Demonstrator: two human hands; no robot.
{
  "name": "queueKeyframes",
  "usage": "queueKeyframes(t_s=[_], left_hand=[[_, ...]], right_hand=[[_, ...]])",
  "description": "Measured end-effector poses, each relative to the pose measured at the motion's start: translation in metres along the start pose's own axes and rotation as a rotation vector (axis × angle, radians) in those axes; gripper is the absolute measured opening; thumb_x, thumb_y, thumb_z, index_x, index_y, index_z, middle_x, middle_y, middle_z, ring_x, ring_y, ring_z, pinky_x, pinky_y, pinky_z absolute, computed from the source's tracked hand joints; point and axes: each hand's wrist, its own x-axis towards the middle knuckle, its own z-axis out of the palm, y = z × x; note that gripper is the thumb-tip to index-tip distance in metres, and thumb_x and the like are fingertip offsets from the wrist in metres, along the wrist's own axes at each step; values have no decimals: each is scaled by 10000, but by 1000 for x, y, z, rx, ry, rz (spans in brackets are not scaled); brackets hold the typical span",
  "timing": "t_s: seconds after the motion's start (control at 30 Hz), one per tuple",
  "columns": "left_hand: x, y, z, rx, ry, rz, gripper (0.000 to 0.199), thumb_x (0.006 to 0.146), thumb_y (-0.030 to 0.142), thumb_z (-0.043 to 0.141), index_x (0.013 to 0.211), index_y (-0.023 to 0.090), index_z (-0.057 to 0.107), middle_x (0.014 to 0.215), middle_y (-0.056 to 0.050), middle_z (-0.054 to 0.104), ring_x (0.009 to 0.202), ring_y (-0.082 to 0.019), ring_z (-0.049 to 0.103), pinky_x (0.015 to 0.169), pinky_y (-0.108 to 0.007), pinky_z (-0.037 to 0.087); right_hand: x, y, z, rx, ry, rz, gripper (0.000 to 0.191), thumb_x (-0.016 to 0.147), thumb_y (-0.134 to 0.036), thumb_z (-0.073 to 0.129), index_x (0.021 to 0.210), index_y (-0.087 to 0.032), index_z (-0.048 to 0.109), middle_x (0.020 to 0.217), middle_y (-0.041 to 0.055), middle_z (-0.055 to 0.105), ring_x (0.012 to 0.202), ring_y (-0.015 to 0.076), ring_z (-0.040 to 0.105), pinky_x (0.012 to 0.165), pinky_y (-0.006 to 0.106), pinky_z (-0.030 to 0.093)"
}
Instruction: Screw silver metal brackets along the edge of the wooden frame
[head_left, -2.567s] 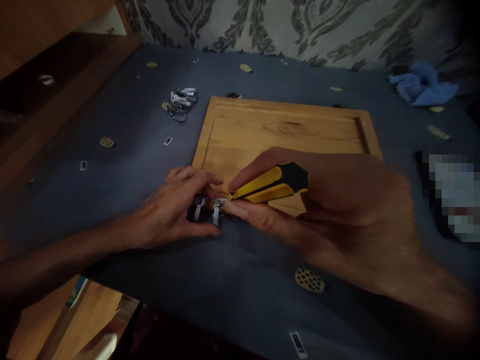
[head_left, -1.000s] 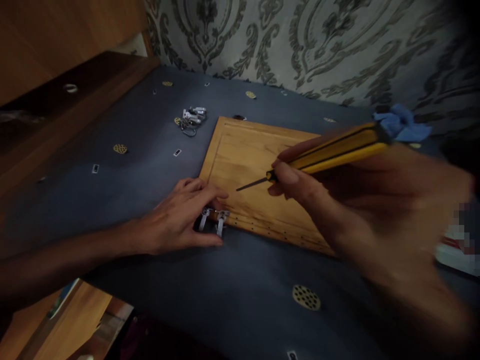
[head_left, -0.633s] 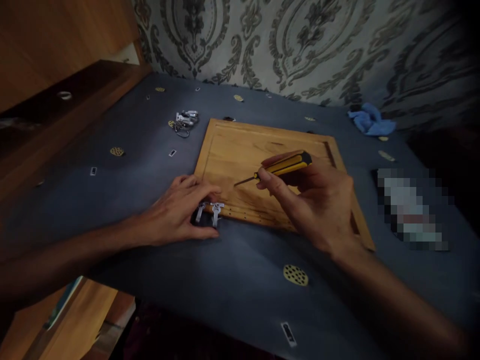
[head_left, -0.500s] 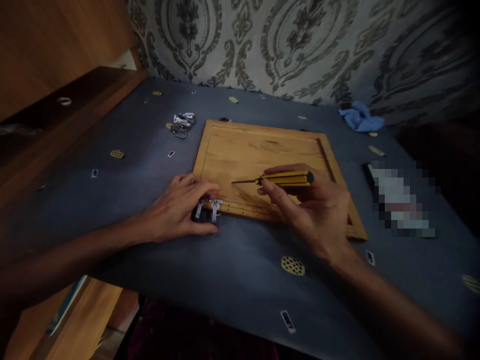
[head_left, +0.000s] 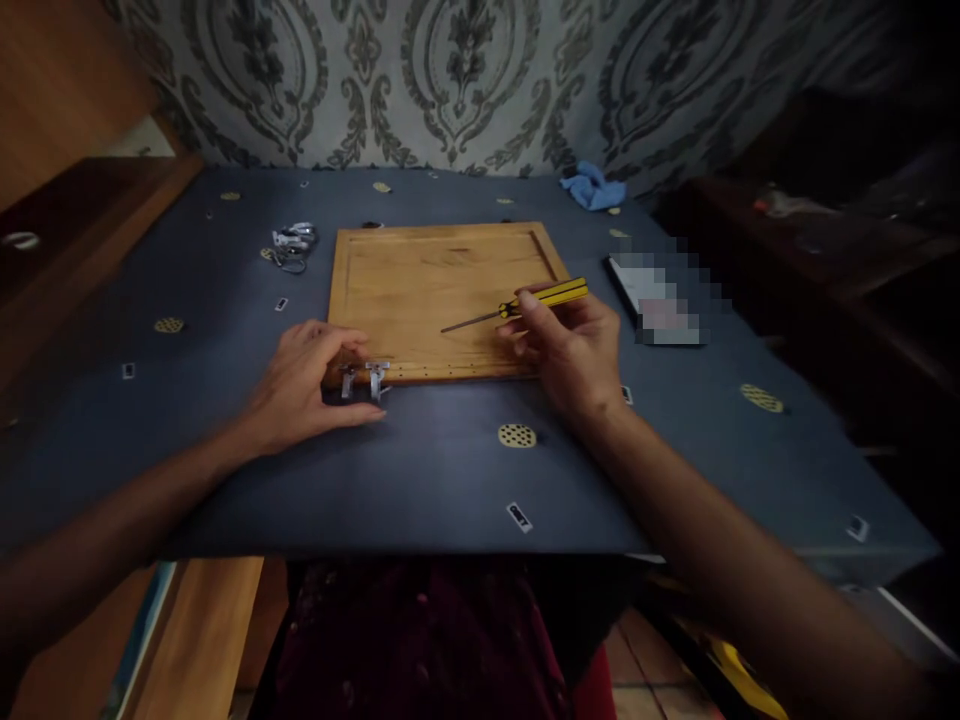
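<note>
Now the right hand [head_left: 577, 345] is pinching a yellow-and-black screwdriver [head_left: 551, 292] just right of centre, its shaft pointing left over the wooden board [head_left: 412, 285] lying mid-frame! Left of centre, the left hand [head_left: 304, 385] is resting, thumb and fingers spread around two metal clips [head_left: 376, 379] at the board's near edge.

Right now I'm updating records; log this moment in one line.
right hand: holds screwdriver; left hand: open beside metal pieces; board: flat on table
</note>
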Motion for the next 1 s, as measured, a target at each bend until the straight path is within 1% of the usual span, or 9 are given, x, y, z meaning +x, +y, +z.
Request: queueKeyframes(t_s=[0.13, 0.23, 0.3, 0.37, 0.53, 0.7, 0.8, 0.9, 1.0], left_hand=[[5, 1, -9, -4, 80, -12, 353, 959, 451, 753, 1239, 269, 638, 1114, -54, 811, 1114, -319, 715, 1035, -517, 507], [8, -1, -12, 9, 145, -42, 201, 1025, 404, 628, 1159, 258, 665, 1047, -49, 816, 1065, -301, 724, 1003, -494, 518], [9, -3, -12, 20, 156, -74, 202, 1039, 398, 578, 1132, 248, 676, 1012, -47, 811, 1043, -290, 726, 995, -480, 526], [10, -4, -12, 26, 150, -98, 220, 1039, 402, 557, 1118, 238, 681, 991, -43, 803, 1026, -282, 726, 992, -466, 533], [8, -4, -11, 1, 124, -80, 212, 1033, 399, 584, 1133, 236, 675, 990, -38, 798, 1028, -274, 719, 995, -457, 534], [1, -7, -6, -36, 89, -16, 369, 960, 509, 730, 1226, 263, 657, 1066, -61, 794, 1058, -302, 697, 1007, -506, 516], [-1, -6, -4, -37, 19, -19, 553, 869, 587, 846, 1276, 278, 635, 1161, -76, 775, 1132, -322, 670, 1063, -532, 493], [1, 0, -5, 6, -98, -55, 694, 778, 616, 929, 1295, 271, 621, 1228, -87, 762, 1190, -339, 651, 1128, -551, 461], [2, 7, -8, 18, -150, -35, 716, 783, 593, 938, 1316, 250, 605, 1243, -88, 762, 1181, -339, 663, 1171, -565, 427]], right_hand=[[9, 5, -3, 61, -12, 72, 489, 779, -672, 891, 930, -241, 718, 902, 28, 753, 658, 178, 750, 491, 270, 550], [10, 6, -3, 69, -37, 107, 429, 856, -611, 869, 916, -216, 714, 838, 11, 723, 631, 145, 705, 497, 248, 528], [10, 9, -3, 60, -58, 131, 361, 954, -531, 811, 946, -186, 708, 794, -13, 691, 601, 113, 649, 516, 233, 522], [11, 12, -4, 46, -79, 154, 298, 1035, -456, 741, 1016, -161, 706, 827, -20, 689, 621, 98, 627, 563, 234, 546], [11, 16, -6, 25, -115, 180, 264, 1065, -420, 710, 1096, -157, 708, 929, 2, 714, 697, 110, 660, 627, 257, 588], [7, 10, -5, 27, -122, 173, 278, 1048, -430, 730, 1038, -152, 715, 801, -34, 682, 574, 79, 585, 529, 213, 508], [3, 5, -4, 33, -98, 157, 386, 926, -542, 832, 961, -168, 742, 652, -54, 639, 480, 83, 508, 446, 213, 411], [-2, -3, -3, 33, -73, 151, 483, 772, -654, 907, 879, -206, 760, 596, -38, 640, 467, 113, 512, 430, 245, 405], [-7, -11, -2, 11, -67, 162, 456, 765, -646, 913, 859, -223, 768, 610, -20, 668, 471, 119, 516, 446, 259, 424]])
